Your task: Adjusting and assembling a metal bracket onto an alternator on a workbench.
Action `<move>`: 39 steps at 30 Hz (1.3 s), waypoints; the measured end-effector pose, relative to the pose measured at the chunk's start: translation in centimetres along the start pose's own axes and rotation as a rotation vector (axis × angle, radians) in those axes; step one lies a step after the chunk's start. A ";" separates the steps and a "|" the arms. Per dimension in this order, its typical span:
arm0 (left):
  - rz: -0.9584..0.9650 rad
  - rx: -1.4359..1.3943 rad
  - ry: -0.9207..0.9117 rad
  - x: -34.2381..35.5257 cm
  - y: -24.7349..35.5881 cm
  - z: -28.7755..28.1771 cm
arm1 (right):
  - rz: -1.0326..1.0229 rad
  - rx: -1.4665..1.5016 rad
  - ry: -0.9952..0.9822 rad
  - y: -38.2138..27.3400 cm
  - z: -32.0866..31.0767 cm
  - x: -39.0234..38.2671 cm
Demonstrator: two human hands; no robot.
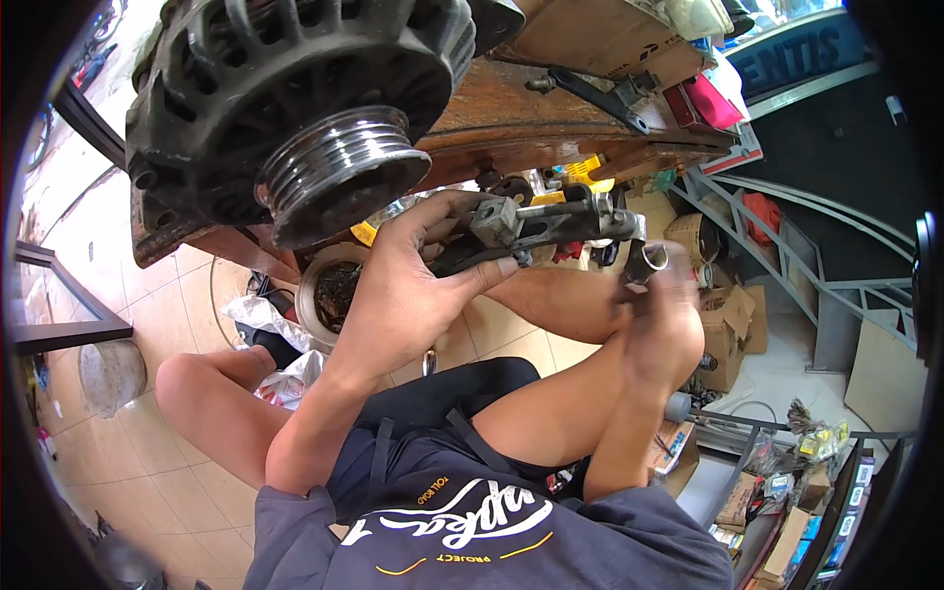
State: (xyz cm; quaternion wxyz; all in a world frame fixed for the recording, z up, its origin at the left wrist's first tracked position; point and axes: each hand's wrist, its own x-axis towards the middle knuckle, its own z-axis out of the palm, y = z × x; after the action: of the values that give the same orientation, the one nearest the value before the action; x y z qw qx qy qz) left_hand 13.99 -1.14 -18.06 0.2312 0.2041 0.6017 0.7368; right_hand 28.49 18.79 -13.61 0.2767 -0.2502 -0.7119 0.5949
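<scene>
My left hand [403,285] is wrapped round a dark metal adjuster bracket [560,233], its thumb along the near side. A square metal block and a long threaded bolt [556,209] sit along the bracket's top. At the bracket's right end, my right hand [666,320], smeared by motion, is closed on a wrench [646,260]. The wrench's upper end is at the bolt's end; whether it is seated there I cannot tell. Up close at the upper left stands a large alternator [226,98] with a shiny grooved pulley [339,162].
A wooden bench [492,113] carries the alternator, a second metal bracket [600,96] and a cardboard box [600,39]. Beneath stands a round tub [320,295] of dark bits. Cartons [728,339] and a metal-framed rack [816,265] are on the right.
</scene>
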 end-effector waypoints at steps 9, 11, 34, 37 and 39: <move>-0.042 -0.075 0.007 -0.2 -0.2 -0.1 | -0.306 -0.300 -0.215 3.4 6.3 -1.6; -0.069 -0.090 -0.004 -0.1 -0.3 0.0 | -0.315 -0.305 -0.160 3.3 6.8 -1.7; -0.155 -0.118 -0.091 -0.8 0.2 0.6 | 0.010 0.170 -0.161 4.7 7.1 -2.5; -0.121 -0.092 -0.083 -0.9 0.1 0.4 | -0.010 0.120 -0.264 3.5 7.2 -2.7; -0.119 -0.128 -0.066 -1.3 0.1 0.7 | 0.023 0.124 -0.220 3.1 7.4 -2.9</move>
State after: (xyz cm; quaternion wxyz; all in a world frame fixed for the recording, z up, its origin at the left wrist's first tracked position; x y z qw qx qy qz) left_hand 15.48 -1.37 -17.88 0.3070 0.1768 0.5564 0.7516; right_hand 25.50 12.10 -17.96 0.2049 -0.1739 -0.6970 0.6648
